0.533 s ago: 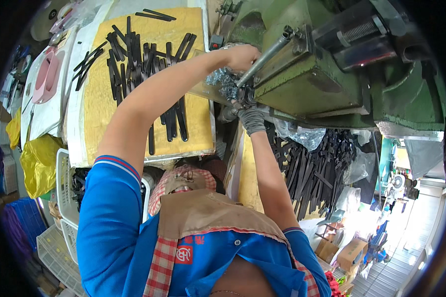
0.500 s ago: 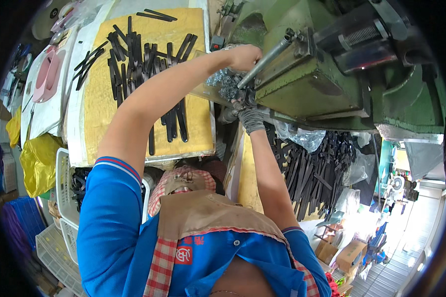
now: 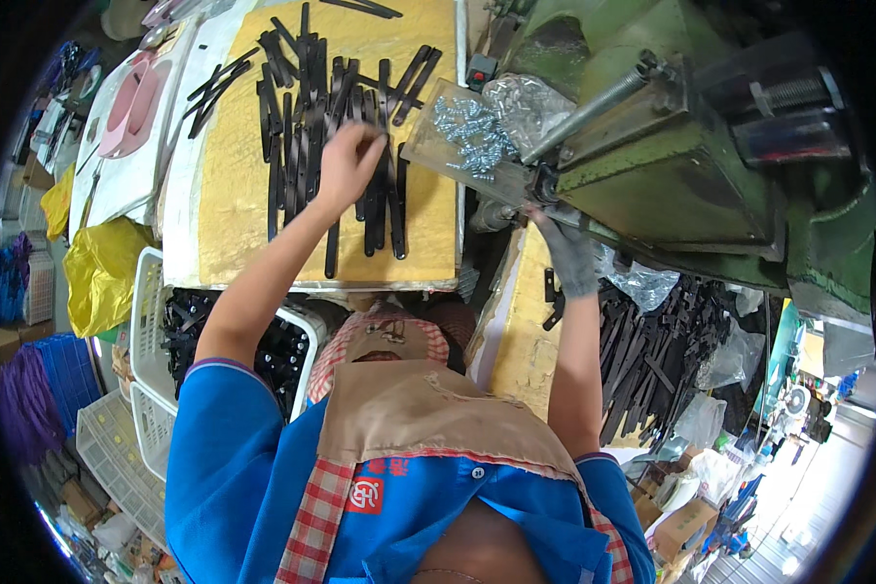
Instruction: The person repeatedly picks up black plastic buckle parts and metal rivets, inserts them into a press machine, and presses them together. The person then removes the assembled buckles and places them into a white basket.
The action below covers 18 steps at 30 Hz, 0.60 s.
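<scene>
Here, one left hand (image 3: 348,164) over many black strips (image 3: 304,156), one right hand (image 3: 566,253); grips unclear.

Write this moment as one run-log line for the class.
left hand: over black strips on yellow board, grip unclear | right hand: grey-gloved, beside green machine | tray: holds small silvery parts

A cluttered workshop, apparently a small manufacturing one. A heavy green machine (image 3: 642,185), its paint scuffed, fills the upper right, with bare metal parts and a thick screw thread. Beside it, a clear tray (image 3: 420,146) holds many small silver metal pieces (image 3: 477,136). Dozens of matching black strips (image 3: 312,107) lie on a yellow-covered surface (image 3: 229,200), and a dense heap of dark strips (image 3: 642,360) sits at right. White plastic baskets (image 3: 149,336) and cardboard boxes (image 3: 686,526) crowd the edges.
</scene>
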Each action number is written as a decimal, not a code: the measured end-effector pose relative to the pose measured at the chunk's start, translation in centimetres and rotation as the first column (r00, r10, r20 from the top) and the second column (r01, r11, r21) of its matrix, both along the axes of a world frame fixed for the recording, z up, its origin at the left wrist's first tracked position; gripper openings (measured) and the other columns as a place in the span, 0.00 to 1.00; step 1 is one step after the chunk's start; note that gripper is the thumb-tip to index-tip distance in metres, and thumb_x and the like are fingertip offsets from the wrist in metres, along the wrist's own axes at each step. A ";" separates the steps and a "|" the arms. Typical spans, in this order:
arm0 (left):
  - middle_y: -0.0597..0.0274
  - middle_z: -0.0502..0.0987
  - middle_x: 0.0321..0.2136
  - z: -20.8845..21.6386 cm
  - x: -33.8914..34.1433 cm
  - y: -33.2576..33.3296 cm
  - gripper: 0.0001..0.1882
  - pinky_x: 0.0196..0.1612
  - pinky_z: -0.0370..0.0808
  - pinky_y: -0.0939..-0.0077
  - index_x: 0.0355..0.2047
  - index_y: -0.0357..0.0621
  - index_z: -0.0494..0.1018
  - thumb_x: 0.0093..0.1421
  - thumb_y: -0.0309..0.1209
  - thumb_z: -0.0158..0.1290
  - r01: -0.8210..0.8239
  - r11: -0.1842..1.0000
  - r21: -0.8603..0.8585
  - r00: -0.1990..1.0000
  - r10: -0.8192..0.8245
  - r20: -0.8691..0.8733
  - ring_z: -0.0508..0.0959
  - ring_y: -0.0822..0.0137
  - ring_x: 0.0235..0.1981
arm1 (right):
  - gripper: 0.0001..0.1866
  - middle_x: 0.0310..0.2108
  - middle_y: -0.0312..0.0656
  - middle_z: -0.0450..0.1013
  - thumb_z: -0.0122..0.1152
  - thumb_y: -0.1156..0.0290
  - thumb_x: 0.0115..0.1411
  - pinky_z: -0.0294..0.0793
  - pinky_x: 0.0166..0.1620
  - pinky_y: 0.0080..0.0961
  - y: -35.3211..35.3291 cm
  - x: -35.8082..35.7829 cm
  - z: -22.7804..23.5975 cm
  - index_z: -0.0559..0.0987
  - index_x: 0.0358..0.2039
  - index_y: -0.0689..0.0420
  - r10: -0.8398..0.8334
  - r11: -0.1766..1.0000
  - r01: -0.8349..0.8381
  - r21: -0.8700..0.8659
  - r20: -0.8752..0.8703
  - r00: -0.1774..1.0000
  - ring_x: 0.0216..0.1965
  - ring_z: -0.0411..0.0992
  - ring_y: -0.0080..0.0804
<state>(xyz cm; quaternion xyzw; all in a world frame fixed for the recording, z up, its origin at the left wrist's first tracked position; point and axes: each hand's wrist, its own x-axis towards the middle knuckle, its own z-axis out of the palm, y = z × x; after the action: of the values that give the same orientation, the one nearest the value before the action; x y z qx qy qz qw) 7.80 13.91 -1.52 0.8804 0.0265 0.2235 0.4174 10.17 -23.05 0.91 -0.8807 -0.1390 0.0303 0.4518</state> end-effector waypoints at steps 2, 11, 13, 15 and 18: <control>0.52 0.75 0.32 -2.5 -4.0 -0.4 0.07 0.37 0.74 0.66 0.36 0.37 0.76 0.58 0.25 0.55 0.082 0.993 0.082 0.991 -0.073 -0.112 0.77 0.54 0.32 | 0.16 0.44 0.41 0.77 0.65 0.69 0.60 0.72 0.50 0.24 -2.2 -3.4 0.3 0.80 0.47 0.62 -0.062 0.940 0.085 0.331 -0.080 0.995 0.46 0.73 0.27; 0.64 0.72 0.46 -4.9 -7.7 -1.8 0.20 0.51 0.69 0.65 0.42 0.46 0.77 0.46 0.27 0.60 0.633 0.631 0.448 0.772 -0.557 -0.306 0.70 0.60 0.49 | 0.24 0.48 0.50 0.69 0.66 0.64 0.58 0.72 0.50 0.30 -16.6 -17.1 -5.1 0.74 0.52 0.62 -0.514 0.365 0.686 -0.629 0.478 0.712 0.50 0.71 0.39; 0.64 0.72 0.48 -5.1 -6.6 -1.1 0.22 0.50 0.70 0.64 0.43 0.46 0.76 0.44 0.28 0.62 0.694 0.538 0.478 0.709 -0.626 -0.325 0.70 0.59 0.49 | 0.18 0.44 0.49 0.70 0.64 0.67 0.58 0.72 0.51 0.37 -18.7 -17.5 -8.8 0.77 0.48 0.59 -0.630 0.678 0.696 -0.236 0.301 0.716 0.48 0.71 0.46; 0.65 0.72 0.46 -5.7 -6.4 -0.4 0.21 0.49 0.69 0.67 0.44 0.47 0.75 0.46 0.31 0.62 0.698 0.456 0.552 0.673 -0.682 -0.286 0.70 0.61 0.49 | 0.14 0.43 0.48 0.71 0.63 0.70 0.58 0.72 0.51 0.39 -17.8 -17.2 -9.4 0.79 0.45 0.58 -0.560 0.731 0.649 -0.209 0.360 0.746 0.46 0.72 0.48; 0.65 0.72 0.45 -6.1 -5.3 0.2 0.21 0.48 0.67 0.68 0.44 0.47 0.74 0.47 0.33 0.63 0.673 0.336 0.659 0.604 -0.764 -0.227 0.70 0.63 0.48 | 0.15 0.41 0.51 0.73 0.64 0.67 0.55 0.72 0.50 0.43 -16.7 -16.7 -8.9 0.80 0.43 0.56 -0.404 0.687 0.634 -0.355 0.539 0.740 0.44 0.72 0.51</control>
<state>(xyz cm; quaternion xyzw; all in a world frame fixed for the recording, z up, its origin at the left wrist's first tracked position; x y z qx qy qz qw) 2.50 14.10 -7.58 0.8703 -0.4751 0.0620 0.1137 -6.53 -39.77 -8.02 -0.9547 0.0428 -0.2555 0.1462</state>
